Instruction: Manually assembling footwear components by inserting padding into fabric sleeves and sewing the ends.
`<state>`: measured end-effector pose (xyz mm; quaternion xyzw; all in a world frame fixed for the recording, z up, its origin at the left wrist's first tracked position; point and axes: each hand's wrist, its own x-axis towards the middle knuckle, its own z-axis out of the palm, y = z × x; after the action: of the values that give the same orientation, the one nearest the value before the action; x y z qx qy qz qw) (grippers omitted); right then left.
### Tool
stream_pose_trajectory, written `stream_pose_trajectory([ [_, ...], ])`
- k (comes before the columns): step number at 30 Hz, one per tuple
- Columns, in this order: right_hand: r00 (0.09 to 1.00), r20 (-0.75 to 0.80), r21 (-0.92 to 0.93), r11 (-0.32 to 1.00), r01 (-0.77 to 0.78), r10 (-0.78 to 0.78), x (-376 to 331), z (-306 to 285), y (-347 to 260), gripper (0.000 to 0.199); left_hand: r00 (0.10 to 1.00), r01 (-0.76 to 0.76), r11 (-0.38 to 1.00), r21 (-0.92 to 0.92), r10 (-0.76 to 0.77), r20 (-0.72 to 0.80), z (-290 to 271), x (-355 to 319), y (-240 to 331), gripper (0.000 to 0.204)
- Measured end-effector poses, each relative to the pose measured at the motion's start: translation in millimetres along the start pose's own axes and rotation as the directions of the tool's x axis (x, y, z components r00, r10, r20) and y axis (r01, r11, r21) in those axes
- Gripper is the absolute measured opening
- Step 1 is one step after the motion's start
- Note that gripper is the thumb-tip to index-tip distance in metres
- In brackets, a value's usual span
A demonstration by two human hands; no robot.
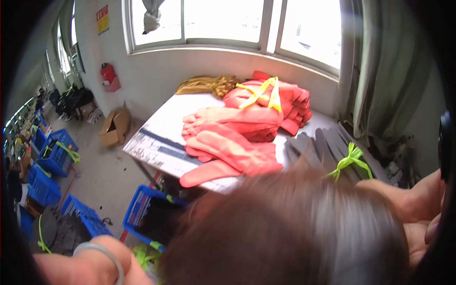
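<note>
Grey gloves (327, 145) lie on the table (164, 118) near the right hand (422, 211), the left hand (114, 250) well apart, and I cannot tell whether either grips anything.

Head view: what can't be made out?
Head view:
Grey bundle, near end: hidden by brown-haired head.
Blue crate beside table, right side: same head hides it.
Hand at right edge: cut off by dark rim; grip unclear.
Banded arm, lower left: cut off by lower edge.
Far-left clutter: too small, blurred.
Outside windows: glare.
</note>
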<state>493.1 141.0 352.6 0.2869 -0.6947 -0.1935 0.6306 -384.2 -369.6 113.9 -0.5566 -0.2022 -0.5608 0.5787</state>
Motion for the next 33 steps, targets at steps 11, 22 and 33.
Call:
stream_pose_trajectory([
  [11, 0.983, -0.028, 0.05, 0.982, -0.18, 0.181, -60.4, 92.0, -38.6, 0.019, 0.971, 0.226, 0.962, -0.154, -0.236, -0.047, -99.4, -56.6, 6.6, 0.026],
  [22, 0.902, -0.073, 0.112, 0.903, -0.416, 0.425, -73.4, 192.3, -27.1, 0.014, 0.874, 0.469, 0.84, -0.272, -0.486, 0.006, 302.3, 39.5, 94.0, 0.029],
  [33, -0.156, 0.641, -0.264, 0.025, -0.964, 0.751, -219.2, 295.8, -112.8, 0.036, 0.352, 0.922, 0.386, 0.01, -0.851, 0.389, 492.7, -43.3, 176.8, 0.02],
])
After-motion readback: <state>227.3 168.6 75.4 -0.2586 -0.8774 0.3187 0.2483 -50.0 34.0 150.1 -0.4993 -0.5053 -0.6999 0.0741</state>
